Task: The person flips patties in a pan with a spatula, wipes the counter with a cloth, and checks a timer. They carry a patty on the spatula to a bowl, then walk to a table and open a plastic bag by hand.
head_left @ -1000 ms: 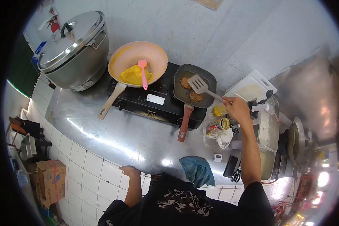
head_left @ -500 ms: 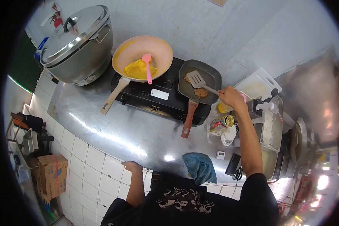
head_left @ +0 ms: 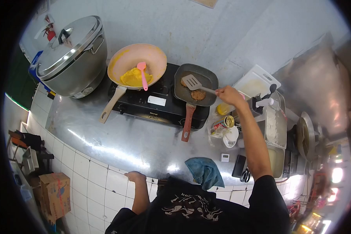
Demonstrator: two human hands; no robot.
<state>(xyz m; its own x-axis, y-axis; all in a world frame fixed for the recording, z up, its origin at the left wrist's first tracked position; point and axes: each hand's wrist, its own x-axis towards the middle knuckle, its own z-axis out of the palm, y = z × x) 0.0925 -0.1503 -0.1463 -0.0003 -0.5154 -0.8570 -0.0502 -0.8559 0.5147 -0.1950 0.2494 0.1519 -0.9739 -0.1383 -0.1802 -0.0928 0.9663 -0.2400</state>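
My right hand [head_left: 229,96] is closed around the handle of a grey slotted spatula [head_left: 192,82]. The spatula's blade lies over one browned patty [head_left: 183,82], partly covering it, inside a dark square frying pan [head_left: 208,78]. A second browned patty [head_left: 198,95] sits just below the blade. At the counter's front edge is my left hand [head_left: 136,176], low and away from the pans; one digit points left and the other fingers are hidden. To the left, a pale round pan [head_left: 154,58] holds yellow egg-like food [head_left: 132,77] and a pink spatula [head_left: 143,74].
Both pans stand on a black gas stove [head_left: 140,110]. A large lidded metal pot [head_left: 80,58] is at the left. On the right are an open can [head_left: 229,121], a white scale [head_left: 229,143], a timer [head_left: 224,157], scissors [head_left: 245,175] and trays [head_left: 277,128]. A blue cloth [head_left: 202,171] hangs over the edge.
The camera view has shifted, so the stove and pans appear farther left. My right hand still holds the slotted spatula over the same patty. My left hand stays at the counter edge.
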